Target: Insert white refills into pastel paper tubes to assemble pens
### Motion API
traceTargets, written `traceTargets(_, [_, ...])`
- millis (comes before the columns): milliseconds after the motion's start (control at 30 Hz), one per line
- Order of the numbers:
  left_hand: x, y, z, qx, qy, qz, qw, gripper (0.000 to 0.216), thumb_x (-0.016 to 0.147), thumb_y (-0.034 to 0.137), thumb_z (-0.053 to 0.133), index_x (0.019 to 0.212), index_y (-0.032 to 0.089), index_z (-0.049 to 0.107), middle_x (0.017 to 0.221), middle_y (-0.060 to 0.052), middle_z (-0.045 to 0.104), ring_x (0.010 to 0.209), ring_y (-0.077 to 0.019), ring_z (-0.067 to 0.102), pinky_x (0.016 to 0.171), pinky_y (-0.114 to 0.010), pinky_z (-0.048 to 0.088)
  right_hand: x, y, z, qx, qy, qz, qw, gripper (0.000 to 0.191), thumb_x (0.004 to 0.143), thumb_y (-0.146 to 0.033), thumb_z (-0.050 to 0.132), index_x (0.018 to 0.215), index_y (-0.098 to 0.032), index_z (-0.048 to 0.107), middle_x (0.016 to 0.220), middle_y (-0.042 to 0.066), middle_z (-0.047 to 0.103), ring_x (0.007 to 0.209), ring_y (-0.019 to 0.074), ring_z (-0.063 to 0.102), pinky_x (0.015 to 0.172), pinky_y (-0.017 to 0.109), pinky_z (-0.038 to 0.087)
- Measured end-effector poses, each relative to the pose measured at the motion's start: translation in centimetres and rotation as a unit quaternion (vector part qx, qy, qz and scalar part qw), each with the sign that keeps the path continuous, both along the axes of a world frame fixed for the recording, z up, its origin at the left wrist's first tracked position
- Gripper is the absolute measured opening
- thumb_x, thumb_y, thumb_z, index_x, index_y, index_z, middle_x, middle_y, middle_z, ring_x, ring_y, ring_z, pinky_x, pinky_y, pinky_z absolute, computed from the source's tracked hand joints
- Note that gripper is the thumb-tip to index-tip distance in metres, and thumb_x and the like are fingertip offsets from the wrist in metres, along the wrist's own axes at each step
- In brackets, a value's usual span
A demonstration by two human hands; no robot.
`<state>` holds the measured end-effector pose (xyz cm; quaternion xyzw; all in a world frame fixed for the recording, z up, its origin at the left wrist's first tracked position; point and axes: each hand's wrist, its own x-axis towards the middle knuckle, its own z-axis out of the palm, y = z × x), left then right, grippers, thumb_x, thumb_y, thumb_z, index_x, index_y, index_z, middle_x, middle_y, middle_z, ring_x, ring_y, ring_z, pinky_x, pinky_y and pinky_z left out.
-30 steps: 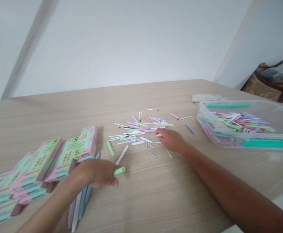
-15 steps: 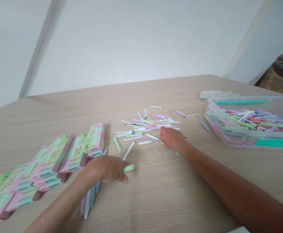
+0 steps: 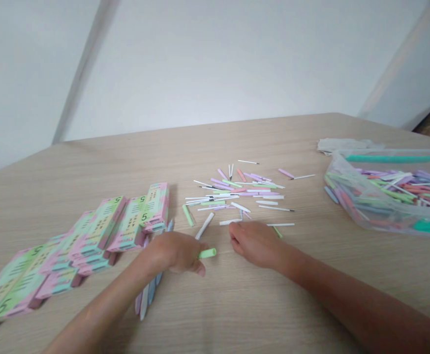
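My left hand (image 3: 180,253) is closed around a light green pen barrel (image 3: 207,253), whose open end points right. Below its wrist, several purple, white and blue pens (image 3: 144,301) lie side by side, partly covered by the forearm. A white pen part (image 3: 204,226) lies just beyond those fingers. My right hand (image 3: 254,243) is closed, its fingertips turned down and away from view, so what they pinch cannot be seen. It is at the near edge of a scattered pile of white refills (image 3: 212,198) and coloured pen caps or barrels (image 3: 188,215).
Pink and green boxes (image 3: 102,219) marked 5 stand stacked at the left. On the right lies a clear plastic container (image 3: 370,216) holding many coloured pen parts (image 3: 417,184). Some crumpled white material (image 3: 348,145) is behind it. A white wall borders the wooden table (image 3: 237,314).
My right hand has drawn back from the pile toward my left hand, uncovering refills. My left hand keeps the green barrel. The whole view has shifted slightly.
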<state>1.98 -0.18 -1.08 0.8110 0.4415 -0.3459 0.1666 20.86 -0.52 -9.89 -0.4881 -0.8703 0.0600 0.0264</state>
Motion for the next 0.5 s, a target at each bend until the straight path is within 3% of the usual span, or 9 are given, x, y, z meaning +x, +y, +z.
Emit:
traceTargets(167, [0.1, 0.1, 0.0, -0.029, 0.011, 0.007, 0.999, 0.055, 0.082, 0.043, 0.056, 0.132, 0.024, 0.045, 0.117, -0.018, 0.060, 0.103, -0.0373, 0.057, 0.080, -0.047, 0.047, -1.1, -0.4, 0.1, 0.004, -0.025, -0.001, 1.000, 0.020, 0.091, -0.026, 0.036, 0.098, -0.019, 0.053, 0.084, 0.009, 0.066, 0.075, 0.0215, 0.063, 0.059, 0.027, 0.038])
traceTargets(300, [0.1, 0.1, 0.0, -0.032, 0.014, 0.010, 0.999, 0.052, 0.082, 0.044, 0.056, 0.130, 0.023, 0.048, 0.116, -0.019, 0.061, 0.101, -0.0379, 0.058, 0.078, -0.048, 0.048, -0.8, 0.0, 0.3, 0.015, -0.017, -0.022, 1.000, 0.022, 0.090, -0.035, 0.038, 0.100, -0.020, 0.050, 0.086, 0.008, 0.065, 0.077, 0.0215, 0.062, 0.060, 0.027, 0.038])
traceTargets(500, [0.2, 0.0, 0.0, -0.026, 0.007, -0.004, 1.000, 0.051, 0.082, 0.042, 0.057, 0.129, 0.023, 0.049, 0.109, -0.017, 0.065, 0.097, -0.0368, 0.061, 0.075, -0.046, 0.050, -0.6, 2.0, -0.5, 0.042, -0.019, -0.037, 0.998, 0.019, 0.092, -0.030, 0.035, 0.095, -0.021, 0.052, 0.089, 0.007, 0.064, 0.080, 0.0202, 0.061, 0.063, 0.027, 0.037])
